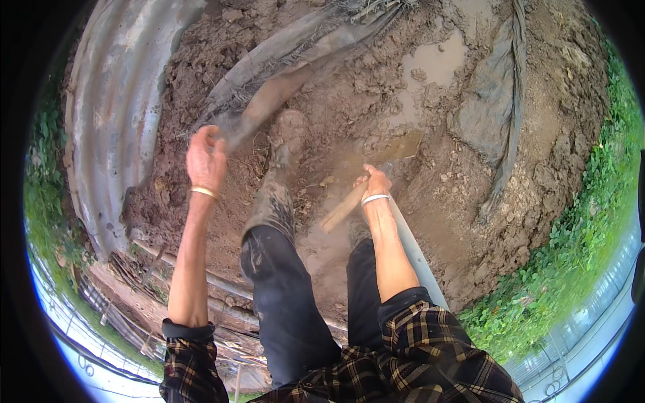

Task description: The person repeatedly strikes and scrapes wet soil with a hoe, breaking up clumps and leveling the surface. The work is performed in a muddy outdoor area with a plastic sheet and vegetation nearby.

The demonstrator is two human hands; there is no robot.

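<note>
My left hand (pixel 207 161), a pale band at its wrist, is at the near end of a long, muddy grey mesh sheet (pixel 269 60). Its fingers curl against the sheet's edge, which is smeared by motion there. Lower and to the right, my right hand (pixel 376 183) is wrapped round the wooden handle (pixel 341 209) of a tool. Beyond the fist a mud-brown, blurred blade (pixel 401 149) seems to stretch over the wet soil; its exact shape is unclear. My boots (pixel 272 195) are caked with mud.
Corrugated metal sheeting (pixel 121 107) stands along the left. A muddy puddle (pixel 433 64) lies ahead, with another dark crumpled sheet (pixel 494 101) to its right. A grey pole (pixel 420 258) runs beneath my right forearm. Green plants (pixel 564 248) border the right; sticks (pixel 228 285) lie behind my left leg.
</note>
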